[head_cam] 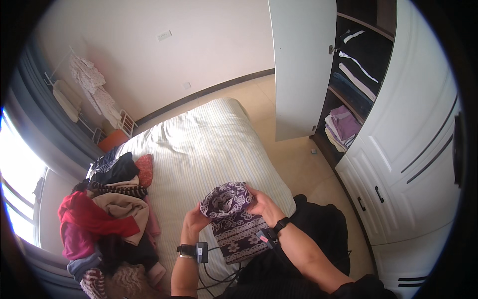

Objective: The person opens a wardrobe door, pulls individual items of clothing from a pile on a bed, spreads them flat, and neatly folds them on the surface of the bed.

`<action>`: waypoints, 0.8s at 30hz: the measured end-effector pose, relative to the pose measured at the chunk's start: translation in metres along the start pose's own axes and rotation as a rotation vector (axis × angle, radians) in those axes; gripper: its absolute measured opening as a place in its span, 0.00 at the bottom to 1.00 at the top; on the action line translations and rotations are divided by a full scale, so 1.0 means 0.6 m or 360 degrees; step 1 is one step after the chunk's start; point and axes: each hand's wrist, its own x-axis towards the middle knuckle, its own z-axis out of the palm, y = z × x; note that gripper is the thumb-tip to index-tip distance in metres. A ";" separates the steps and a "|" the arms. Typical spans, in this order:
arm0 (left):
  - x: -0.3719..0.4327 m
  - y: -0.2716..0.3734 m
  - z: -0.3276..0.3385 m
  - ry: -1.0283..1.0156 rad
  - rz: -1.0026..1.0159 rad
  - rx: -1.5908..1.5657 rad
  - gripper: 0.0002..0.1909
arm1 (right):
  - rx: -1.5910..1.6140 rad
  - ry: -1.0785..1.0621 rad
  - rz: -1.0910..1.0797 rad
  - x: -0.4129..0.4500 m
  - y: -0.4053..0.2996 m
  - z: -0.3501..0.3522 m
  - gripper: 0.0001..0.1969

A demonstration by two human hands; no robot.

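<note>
A purple and white floral knitted garment (pixel 239 239) lies at the near edge of the bed, its upper part raised and rolled or folded over. My left hand (pixel 198 218) grips the left side of that raised part. On its right side, my right hand (pixel 259 202) holds the fabric, with the fingertips partly hidden behind it. The lower part, with flower and band patterns, hangs or lies flat below my hands. Straps with small boxes and cables are on both of my wrists.
A striped sheet (pixel 209 138) covers the bed. Heaped clothes, among them a red garment (pixel 93 215) and a beige one (pixel 127 209), lie on the left. At the right, a wardrobe door (pixel 304 67) stands open beside shelves holding folded clothes (pixel 341 125). A clothes rack stands beyond the bed.
</note>
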 end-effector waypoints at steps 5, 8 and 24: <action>-0.013 -0.008 -0.003 -0.0178 0.0181 0.0075 0.18 | -0.0085 -0.0293 -0.0035 -0.013 0.008 -0.005 0.16; -0.002 -0.013 -0.014 -0.0221 0.0115 -0.0007 0.18 | -0.0006 -0.0410 -0.0226 -0.013 0.005 -0.020 0.16; -0.006 -0.023 0.057 0.0866 0.1859 0.2325 0.12 | 0.0149 0.0007 -0.0535 0.005 0.043 -0.009 0.15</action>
